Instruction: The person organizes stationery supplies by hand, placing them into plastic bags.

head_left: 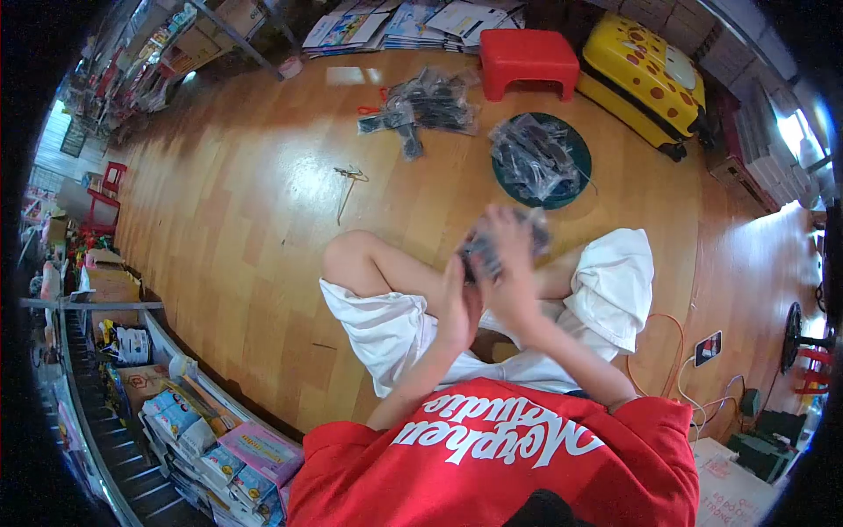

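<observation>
In front of my crossed legs, my two hands are together around a dark packet in clear plastic. My left hand supports it from the left and below. My right hand lies over its top, with the fingers bent on it and smeared by motion. What is inside the plastic cannot be made out. Just beyond, similar dark plastic-wrapped packets sit in a round dark green tray. Another pile of such packets, some with red-orange bits, lies on the floor further left.
A thin metal tool lies on the wooden floor. Behind stand a red stool, a yellow spotted suitcase and flat printed stacks. Boxes fill a left rack. A phone and cables lie right.
</observation>
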Motion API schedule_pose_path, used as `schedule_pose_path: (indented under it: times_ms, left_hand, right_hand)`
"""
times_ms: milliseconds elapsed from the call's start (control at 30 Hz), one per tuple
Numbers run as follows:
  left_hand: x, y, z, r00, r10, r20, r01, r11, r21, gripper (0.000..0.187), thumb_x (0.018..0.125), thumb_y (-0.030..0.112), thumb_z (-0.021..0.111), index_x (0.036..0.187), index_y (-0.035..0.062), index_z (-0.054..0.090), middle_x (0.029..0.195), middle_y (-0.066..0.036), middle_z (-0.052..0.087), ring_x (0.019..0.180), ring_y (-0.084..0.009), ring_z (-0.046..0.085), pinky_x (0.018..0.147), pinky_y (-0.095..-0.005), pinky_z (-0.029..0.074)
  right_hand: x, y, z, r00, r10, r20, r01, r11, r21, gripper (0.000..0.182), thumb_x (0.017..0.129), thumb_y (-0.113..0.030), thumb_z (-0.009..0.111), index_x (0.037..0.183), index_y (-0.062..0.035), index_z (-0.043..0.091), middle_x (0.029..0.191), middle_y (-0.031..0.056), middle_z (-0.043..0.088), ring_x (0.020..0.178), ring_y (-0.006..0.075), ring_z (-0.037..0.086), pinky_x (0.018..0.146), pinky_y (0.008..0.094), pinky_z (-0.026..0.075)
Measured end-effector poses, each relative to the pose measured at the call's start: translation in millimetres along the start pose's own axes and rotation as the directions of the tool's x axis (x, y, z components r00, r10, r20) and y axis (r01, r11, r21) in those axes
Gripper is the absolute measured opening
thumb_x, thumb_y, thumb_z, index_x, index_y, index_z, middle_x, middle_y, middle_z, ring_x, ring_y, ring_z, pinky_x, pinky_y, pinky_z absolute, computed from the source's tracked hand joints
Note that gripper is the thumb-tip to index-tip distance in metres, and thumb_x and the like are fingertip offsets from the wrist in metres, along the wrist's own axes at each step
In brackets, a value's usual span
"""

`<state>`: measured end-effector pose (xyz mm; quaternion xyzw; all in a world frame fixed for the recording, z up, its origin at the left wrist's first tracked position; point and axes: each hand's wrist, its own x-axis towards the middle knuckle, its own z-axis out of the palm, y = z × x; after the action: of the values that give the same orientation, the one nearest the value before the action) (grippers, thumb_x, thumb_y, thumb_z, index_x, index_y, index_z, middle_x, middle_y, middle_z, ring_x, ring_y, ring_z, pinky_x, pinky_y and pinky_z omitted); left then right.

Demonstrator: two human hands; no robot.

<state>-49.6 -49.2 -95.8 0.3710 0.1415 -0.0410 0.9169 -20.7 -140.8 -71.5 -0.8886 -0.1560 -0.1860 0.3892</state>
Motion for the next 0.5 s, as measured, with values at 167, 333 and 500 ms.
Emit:
schedule_pose_path:
  times_ms: [167,333,500]
  left_hand:
    - [-5,-25,-50,0.992,-0.096,0.083,0.120,0.922,-0.369,0.048,0.099,0.032,0.033,0.139,0.0075,0.027,0.135,-0.011,0.041,0.125,-0.0217,0.039,0.107,-0.0359,0.029]
    - [0,11,-10,0.994,0.040,0.106,-0.031,0.996,-0.082,0.046,0.097,0.034,0.037,0.132,0.0057,0.038,0.128,-0.006,0.048,0.117,-0.0165,0.047,0.100,-0.0336,0.037]
    - [-3,-9,-18,0.970,-0.168,-0.174,0.154,0.984,-0.093,0.043,0.097,0.032,0.036,0.132,0.0064,0.038,0.126,-0.007,0.048,0.115,-0.0166,0.048,0.097,-0.0331,0.039]
  right_hand:
    - [-14,-19,-8,0.921,-0.304,0.242,0.190,0.895,0.404,0.061,0.072,-0.006,0.060,0.130,-0.0019,0.041,0.139,0.0169,0.037,0.133,0.0320,0.030,0.109,0.0504,0.017]
    - [15,19,2,0.970,-0.243,-0.035,0.244,0.968,0.062,0.053,0.071,0.000,0.055,0.123,-0.0033,0.047,0.135,0.0141,0.043,0.131,0.0301,0.033,0.108,0.0507,0.016]
    - [-5,1,7,0.973,-0.218,0.071,0.204,0.964,0.172,0.053,0.066,0.000,0.057,0.118,-0.0024,0.049,0.129,0.0141,0.047,0.125,0.0308,0.039,0.106,0.0497,0.024]
